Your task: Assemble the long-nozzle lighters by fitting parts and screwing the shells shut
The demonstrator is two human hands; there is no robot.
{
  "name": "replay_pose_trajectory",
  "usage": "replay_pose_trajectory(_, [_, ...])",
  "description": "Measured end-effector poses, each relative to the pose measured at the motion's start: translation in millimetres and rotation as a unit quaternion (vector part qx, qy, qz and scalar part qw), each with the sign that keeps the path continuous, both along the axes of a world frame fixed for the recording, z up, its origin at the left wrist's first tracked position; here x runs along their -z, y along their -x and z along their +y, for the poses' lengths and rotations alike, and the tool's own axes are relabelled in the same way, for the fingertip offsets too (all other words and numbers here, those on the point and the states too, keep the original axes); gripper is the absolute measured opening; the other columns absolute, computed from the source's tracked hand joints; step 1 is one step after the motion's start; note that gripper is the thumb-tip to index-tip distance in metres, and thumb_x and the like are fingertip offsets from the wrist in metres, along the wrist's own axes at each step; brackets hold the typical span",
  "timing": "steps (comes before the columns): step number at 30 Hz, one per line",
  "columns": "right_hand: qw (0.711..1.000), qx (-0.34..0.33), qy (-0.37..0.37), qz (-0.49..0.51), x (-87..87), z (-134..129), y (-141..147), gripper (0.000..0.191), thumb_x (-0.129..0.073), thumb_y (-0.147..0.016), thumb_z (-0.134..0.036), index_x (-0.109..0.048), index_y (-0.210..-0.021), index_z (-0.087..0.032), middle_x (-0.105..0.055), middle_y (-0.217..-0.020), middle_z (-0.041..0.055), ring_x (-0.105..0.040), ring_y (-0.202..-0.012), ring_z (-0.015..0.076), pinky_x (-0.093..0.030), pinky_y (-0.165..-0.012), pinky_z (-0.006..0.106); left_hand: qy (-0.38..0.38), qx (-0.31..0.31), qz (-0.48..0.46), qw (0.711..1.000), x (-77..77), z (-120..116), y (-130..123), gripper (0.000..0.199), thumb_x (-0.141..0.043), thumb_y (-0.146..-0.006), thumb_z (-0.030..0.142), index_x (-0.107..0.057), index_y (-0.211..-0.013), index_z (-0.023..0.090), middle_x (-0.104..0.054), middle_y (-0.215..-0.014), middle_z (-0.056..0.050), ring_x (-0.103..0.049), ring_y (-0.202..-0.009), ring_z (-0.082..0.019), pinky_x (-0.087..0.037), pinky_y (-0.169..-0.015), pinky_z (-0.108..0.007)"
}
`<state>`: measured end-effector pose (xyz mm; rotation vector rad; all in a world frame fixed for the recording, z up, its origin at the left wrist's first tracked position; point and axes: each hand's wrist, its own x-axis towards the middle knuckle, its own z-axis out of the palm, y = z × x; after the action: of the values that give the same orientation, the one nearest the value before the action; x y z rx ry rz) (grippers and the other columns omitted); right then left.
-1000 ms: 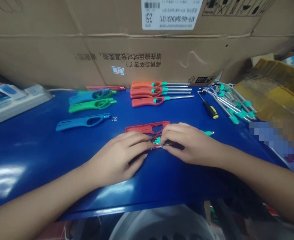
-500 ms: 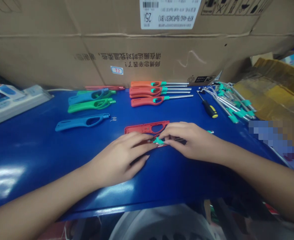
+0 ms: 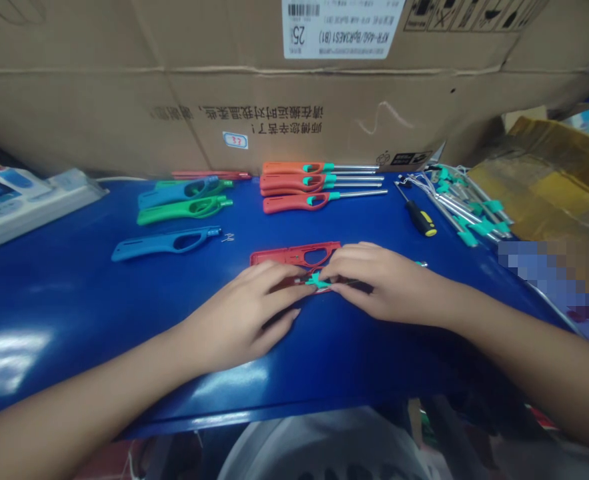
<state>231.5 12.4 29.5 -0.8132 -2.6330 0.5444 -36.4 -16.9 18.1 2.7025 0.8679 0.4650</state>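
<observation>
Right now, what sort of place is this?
Probably an assembly workbench: an open red plastic handle shell, silver metal tubes with green plastic parts and a black-and-yellow screwdriver lie there.

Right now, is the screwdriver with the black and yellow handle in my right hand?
No, that screwdriver lies on the glossy blue tabletop, apart from your right hand and farther back.

Behind the blue tabletop (image 3: 74,287), an upside-down cardboard carton (image 3: 99,100) is placed, to which a barcode label (image 3: 341,33) and a blue-bordered sticker (image 3: 235,140) are stuck; a white power strip (image 3: 49,207) is set at left.
</observation>
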Motion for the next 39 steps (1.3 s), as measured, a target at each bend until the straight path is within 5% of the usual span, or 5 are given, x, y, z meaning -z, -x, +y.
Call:
replay_pose_trajectory(25, [0.998, -0.03, -0.04, -0.033, -2.6, 8.0, -6.4, 0.015, -0.055, -0.099, -0.021, -0.069, -0.106, -0.02, -0.073, -0.104, 0.0051, -0.061, -0.1, 0.02, -0.041, -0.091, 0.037, 0.0, -0.004, 0.01, 1.0, -0.9, 1.2, 1.1, 0.041, -0.053, -0.099, 0.022, -0.06, -0.139, 0.024, -0.059, -0.137, -0.013, -0.056, -0.126, -0.029, -0.05, -0.106, -0.048])
replay_pose_trajectory(33, [0.994, 0.064, -0.082, -0.016, 4.4, 17.3, -8.7, 0.029, -0.051, -0.098, -0.017, -0.07, -0.119, -0.024, -0.062, -0.13, 0.0111, -0.054, -0.121, 0.0273, -0.042, -0.102, 0.048, -0.012, 0.002, 0.014, 1.0, -1.2, 2.1, 4.9, 0.041, -0.051, -0.101, 0.022, -0.058, -0.141, 0.024, -0.057, -0.141, -0.012, -0.054, -0.128, -0.028, -0.049, -0.107, -0.048])
replay_pose_trajectory(39, [0.991, 0.137, -0.007, 0.005, 11.0, 23.9, -11.4, 0.01, -0.064, -0.091, -0.021, -0.072, -0.098, -0.022, -0.061, -0.123, 0.0106, -0.058, -0.115, 0.0272, -0.047, -0.101, 0.05, -0.014, 0.01, 0.001, 1.0, -4.0, 1.9, 6.3, 0.04, -0.052, -0.1, 0.02, -0.06, -0.139, 0.025, -0.059, -0.138, -0.013, -0.056, -0.124, -0.027, -0.05, -0.104, -0.048])
